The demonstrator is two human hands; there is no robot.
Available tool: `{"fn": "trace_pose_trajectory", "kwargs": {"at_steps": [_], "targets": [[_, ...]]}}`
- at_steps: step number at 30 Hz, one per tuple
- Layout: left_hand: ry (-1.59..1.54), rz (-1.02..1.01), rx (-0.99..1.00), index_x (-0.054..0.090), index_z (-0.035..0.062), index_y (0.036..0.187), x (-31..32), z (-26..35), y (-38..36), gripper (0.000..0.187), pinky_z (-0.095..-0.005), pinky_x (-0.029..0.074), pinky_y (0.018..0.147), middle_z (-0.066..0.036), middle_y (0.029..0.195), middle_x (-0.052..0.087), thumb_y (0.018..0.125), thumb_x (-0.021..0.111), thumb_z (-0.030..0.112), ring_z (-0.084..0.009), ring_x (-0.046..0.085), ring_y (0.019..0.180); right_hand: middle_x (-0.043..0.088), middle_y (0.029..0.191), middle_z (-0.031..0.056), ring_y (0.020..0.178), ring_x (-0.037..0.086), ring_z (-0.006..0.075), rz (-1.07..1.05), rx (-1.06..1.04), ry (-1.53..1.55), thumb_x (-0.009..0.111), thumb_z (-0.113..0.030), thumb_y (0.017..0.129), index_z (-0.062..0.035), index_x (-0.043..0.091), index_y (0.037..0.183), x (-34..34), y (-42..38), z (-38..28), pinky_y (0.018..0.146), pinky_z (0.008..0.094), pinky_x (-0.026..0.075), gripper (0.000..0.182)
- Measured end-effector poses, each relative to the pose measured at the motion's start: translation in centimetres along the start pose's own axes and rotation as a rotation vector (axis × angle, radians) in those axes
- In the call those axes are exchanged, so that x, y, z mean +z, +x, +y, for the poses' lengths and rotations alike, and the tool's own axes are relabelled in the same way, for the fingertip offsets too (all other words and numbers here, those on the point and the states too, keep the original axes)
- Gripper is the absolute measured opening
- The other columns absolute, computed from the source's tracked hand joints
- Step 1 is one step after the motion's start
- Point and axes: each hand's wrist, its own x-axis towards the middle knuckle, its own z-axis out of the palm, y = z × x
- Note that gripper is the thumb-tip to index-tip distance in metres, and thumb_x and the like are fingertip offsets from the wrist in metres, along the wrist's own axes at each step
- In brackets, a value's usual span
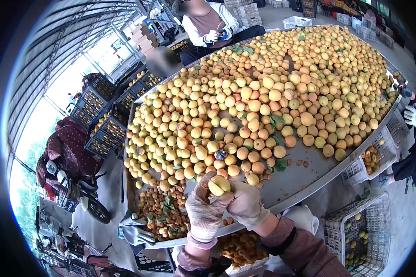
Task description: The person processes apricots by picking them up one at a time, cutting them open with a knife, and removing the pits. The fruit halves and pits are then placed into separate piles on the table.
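My left hand (204, 213), in a worn light glove, is closed around a yellow-green apricot (219, 185) with a dark line down its side. Right beside it, my gloved right hand (247, 206) is curled shut, its fingers against the left hand and close to the fruit. Whatever it grips is hidden. Both hands are over the near edge of a metal table (291, 184) heaped with apricots (245, 92). A dark, spoiled fruit (220, 154) lies just beyond them. Left of my hands is a pile of brown pits and leaves (164, 210).
A grey glove (136, 231) lies on the table's left corner. Below stand a crate of halved fruit (242, 249) and a white crate (379, 217). A person in white sleeves (212, 34) sits across the table; another person's gloved hand (413, 117) is at right. Dark crates (94, 99) stand left.
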Motion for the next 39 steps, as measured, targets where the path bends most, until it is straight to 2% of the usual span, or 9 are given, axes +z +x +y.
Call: {"fn": "trace_pose_trajectory", "kwargs": {"at_steps": [8,12,14,15,23,26,36,37,39], "targets": [[0.263,-0.205,0.006,0.054,-0.004,0.123,-0.7,1.2,1.3,0.056,-0.0281,0.049,0.087,-0.008,0.106,0.064,0.072,0.076,-0.005,-0.0135,0.06,0.095,0.057,0.062,0.0028,0.059,0.05,0.0078,-0.643,0.488,0.343,0.063,-0.014,0.08,0.0,0.062,0.087,-1.8,0.3,1.8,0.053,0.0285,0.044,0.016],[0.198,-0.189,0.069,0.054,-0.0018,0.121,-1.2,0.0,1.9,0.057,-0.0293,0.046,0.091,-0.005,0.107,0.063,0.069,0.076,-0.007,-0.0137,0.058,0.101,0.06,0.066,0.0106,0.06,0.057,0.0173,-0.448,0.399,0.664,0.061,-0.018,0.078,-0.0018,0.063,0.093,-0.5,-0.5,2.7,0.057,0.0325,0.046,0.022],[0.25,-0.169,0.071,0.055,0.0009,0.121,-1.1,-1.0,1.8,0.056,-0.028,0.046,0.09,-0.004,0.108,0.061,0.07,0.077,-0.004,-0.0138,0.057,0.101,0.063,0.073,0.0056,0.066,0.054,0.0092,-0.28,0.18,0.314,0.061,-0.01,0.079,-0.0025,0.066,0.095,1.9,-1.7,7.9,0.061,0.0232,0.045,0.018],[0.266,-0.166,0.118,0.055,0.001,0.121,-0.9,-1.1,1.9,0.056,-0.028,0.046,0.089,-0.004,0.109,0.061,0.07,0.078,-0.002,-0.0138,0.057,0.1,0.062,0.076,0.02,0.074,0.061,0.0379,-0.182,0.123,-0.027,0.063,-0.023,0.075,-0.0078,0.065,0.094,-0.1,-1.1,3.9,0.063,0.0417,0.048,0.024],[0.485,-0.066,0.31,0.061,-0.0014,0.109,1.2,0.7,1.5,0.047,-0.0277,0.049,0.081,-0.006,0.103,0.061,0.066,0.082,0.003,-0.0143,0.06,0.092,0.063,0.072,0.0152,0.07,0.061,0.0372,0.072,0.012,0.113,0.065,-0.021,0.076,-0.0067,0.064,0.086,0.3,-0.7,2.9,0.06,0.0409,0.048,0.017],[0.454,-0.197,0.181,0.061,-0.0029,0.104,0.7,2.9,1.6,0.043,-0.0283,0.05,0.082,-0.008,0.102,0.062,0.065,0.081,-0.001,-0.0146,0.061,0.091,0.057,0.065,-0.0021,0.063,0.057,0.0101,-0.731,0.607,0.371,0.065,-0.015,0.082,-0.0028,0.064,0.098,-4.6,1.1,-1.5,0.064,0.024,0.05,0.02],[-0.452,0.1,0.071,0.058,0.0036,0.119,-2.4,-1.1,4.5,0.037,-0.0286,0.054,0.069,-0.011,0.1,0.066,0.085,0.069,0.013,-0.019,0.066,0.082,0.055,0.073,-0.0037,0.063,0.047,0.004,-0.311,0.372,0.435,0.065,-0.014,0.086,0.0003,0.064,0.101,-4.0,-0.4,-0.3,0.056,0.0194,0.038,0.021],[-0.308,-0.092,-0.013,0.047,0.0026,0.132,-2.1,2.3,2.9,0.042,-0.0352,0.05,0.088,-0.011,0.114,0.061,0.093,0.057,0.015,-0.0221,0.06,0.099,0.055,0.076,-0.0028,0.064,0.047,0.0045,-0.201,0.392,0.73,0.066,-0.016,0.086,0.0001,0.063,0.107,-3.9,-0.4,-0.1,0.056,0.0203,0.039,0.026],[-0.041,-0.142,-0.001,0.052,0.0032,0.128,-1.5,0.7,2.4,0.039,-0.032,0.052,0.077,-0.01,0.106,0.064,0.091,0.059,0.009,-0.0189,0.063,0.084,0.061,0.091,0.0025,0.073,0.054,0.0082,-0.092,0.451,0.998,0.071,-0.024,0.085,-0.0006,0.059,0.12,-4.7,0.2,0.0,0.066,0.0236,0.046,0.044]]}}
